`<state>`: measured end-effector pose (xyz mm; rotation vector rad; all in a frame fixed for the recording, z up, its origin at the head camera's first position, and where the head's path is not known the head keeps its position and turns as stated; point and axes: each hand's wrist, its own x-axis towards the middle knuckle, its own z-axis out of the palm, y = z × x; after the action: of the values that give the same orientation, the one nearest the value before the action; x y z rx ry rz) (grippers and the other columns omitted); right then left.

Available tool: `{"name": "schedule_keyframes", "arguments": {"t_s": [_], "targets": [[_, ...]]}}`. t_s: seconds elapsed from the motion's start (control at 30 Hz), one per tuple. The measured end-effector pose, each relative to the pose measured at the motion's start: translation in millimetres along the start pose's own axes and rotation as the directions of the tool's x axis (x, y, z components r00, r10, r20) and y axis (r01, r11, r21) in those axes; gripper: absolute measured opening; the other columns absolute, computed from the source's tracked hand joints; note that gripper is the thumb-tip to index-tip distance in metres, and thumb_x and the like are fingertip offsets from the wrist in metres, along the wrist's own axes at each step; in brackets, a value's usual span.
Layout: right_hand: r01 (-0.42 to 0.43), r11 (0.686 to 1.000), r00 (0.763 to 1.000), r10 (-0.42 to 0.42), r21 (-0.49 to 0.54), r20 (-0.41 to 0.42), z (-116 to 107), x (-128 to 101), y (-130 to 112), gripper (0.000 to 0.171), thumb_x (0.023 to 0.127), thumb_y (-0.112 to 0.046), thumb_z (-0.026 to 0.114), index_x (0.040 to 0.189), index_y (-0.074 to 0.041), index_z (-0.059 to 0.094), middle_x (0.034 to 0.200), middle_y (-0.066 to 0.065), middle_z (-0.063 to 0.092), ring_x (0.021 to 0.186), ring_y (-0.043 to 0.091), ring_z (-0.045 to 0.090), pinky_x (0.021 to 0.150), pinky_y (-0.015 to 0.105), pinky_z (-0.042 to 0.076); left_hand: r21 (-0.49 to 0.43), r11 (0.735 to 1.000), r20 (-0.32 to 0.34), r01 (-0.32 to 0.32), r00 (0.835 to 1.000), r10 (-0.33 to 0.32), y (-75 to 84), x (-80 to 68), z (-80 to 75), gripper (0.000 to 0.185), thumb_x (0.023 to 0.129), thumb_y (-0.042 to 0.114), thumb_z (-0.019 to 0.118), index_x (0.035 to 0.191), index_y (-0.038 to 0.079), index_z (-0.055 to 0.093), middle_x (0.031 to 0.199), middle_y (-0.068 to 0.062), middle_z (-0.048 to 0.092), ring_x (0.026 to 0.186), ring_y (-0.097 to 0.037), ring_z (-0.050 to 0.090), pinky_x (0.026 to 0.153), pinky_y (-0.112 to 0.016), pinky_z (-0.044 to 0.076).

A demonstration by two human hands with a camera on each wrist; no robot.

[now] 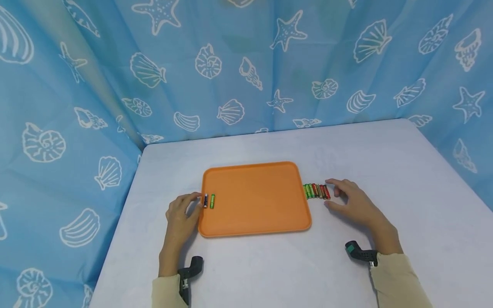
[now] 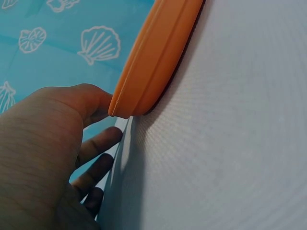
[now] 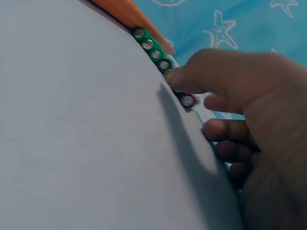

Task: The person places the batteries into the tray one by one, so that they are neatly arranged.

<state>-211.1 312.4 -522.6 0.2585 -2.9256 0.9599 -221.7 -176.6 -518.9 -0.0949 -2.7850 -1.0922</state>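
Observation:
My left hand (image 1: pixel 182 217) is at the left edge of an orange tray (image 1: pixel 256 199). Its thumb and index finger curve apart near a dark battery (image 1: pixel 206 200) inside the tray; a green battery (image 1: pixel 212 201) lies just right of that one. In the left wrist view the fingertips near the tray's rim (image 2: pixel 148 62) are partly hidden behind it. Beyond the tray's right side, a row of several green, red and brown batteries (image 1: pixel 316 191) lies side by side on the table. My right hand (image 1: pixel 356 205) hovers at the row's right end, thumb and index finger spread, nothing visibly pinched.
A white cloth covers the table (image 1: pixel 265 265). Blue curtains (image 1: pixel 246 64) with white shell and starfish prints hang behind it and along its sides. Each wrist carries a black camera mount, the left one (image 1: pixel 191 267) and the right one (image 1: pixel 361 252).

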Motion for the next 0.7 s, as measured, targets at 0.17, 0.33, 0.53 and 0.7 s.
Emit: {"name": "schedule_keyframes", "arguments": {"t_s": [0.17, 0.33, 0.53, 0.7], "targets": [[0.014, 1.0, 0.999, -0.013, -0.007, 0.049, -5.2, 1.0, 1.4, 0.06, 0.089, -0.027, 0.075, 0.142, -0.011, 0.051, 0.096, 0.003, 0.049, 0.098, 0.023, 0.042, 0.086, 0.045, 0.039, -0.007, 1.0, -0.009, -0.002, 1.0, 0.002, 1.0, 0.3, 0.5, 0.034, 0.099, 0.026, 0.063, 0.132, 0.02, 0.063, 0.13, -0.006, 0.056, 0.133, -0.032, 0.037, 0.113, -0.054, 0.014], [0.033, 0.999, 0.998, -0.031, -0.032, 0.048, -7.4, 4.5, 1.4, 0.056, 0.089, -0.024, 0.073, 0.14, -0.01, 0.053, 0.094, 0.002, 0.048, 0.094, 0.021, 0.041, 0.08, 0.042, 0.037, -0.005, 1.0, -0.026, -0.016, 1.0, 0.016, 1.5, 4.2, 2.7, 0.033, 0.099, 0.027, 0.062, 0.131, 0.021, 0.064, 0.129, -0.006, 0.058, 0.132, -0.032, 0.039, 0.112, -0.055, 0.015], [0.02, 0.999, 0.999, -0.019, -0.03, 0.05, -6.6, 5.6, 0.4, 0.049, 0.09, -0.022, 0.072, 0.136, -0.01, 0.057, 0.094, 0.002, 0.048, 0.093, 0.021, 0.041, 0.079, 0.042, 0.037, 0.004, 1.0, -0.024, -0.003, 1.0, 0.003, 0.5, 4.6, 2.1, 0.033, 0.099, 0.027, 0.062, 0.131, 0.02, 0.063, 0.129, -0.007, 0.058, 0.133, -0.033, 0.038, 0.112, -0.056, 0.015], [0.008, 1.0, 1.0, -0.008, -0.003, 0.019, -3.6, 1.5, 0.7, 0.044, 0.089, -0.021, 0.073, 0.13, -0.009, 0.061, 0.092, 0.003, 0.05, 0.092, 0.022, 0.043, 0.08, 0.041, 0.039, -0.004, 1.0, -0.012, 0.0, 1.0, 0.0, -0.4, 1.3, 1.1, 0.033, 0.099, 0.026, 0.062, 0.132, 0.02, 0.063, 0.13, -0.006, 0.057, 0.133, -0.032, 0.038, 0.112, -0.055, 0.015]]}}
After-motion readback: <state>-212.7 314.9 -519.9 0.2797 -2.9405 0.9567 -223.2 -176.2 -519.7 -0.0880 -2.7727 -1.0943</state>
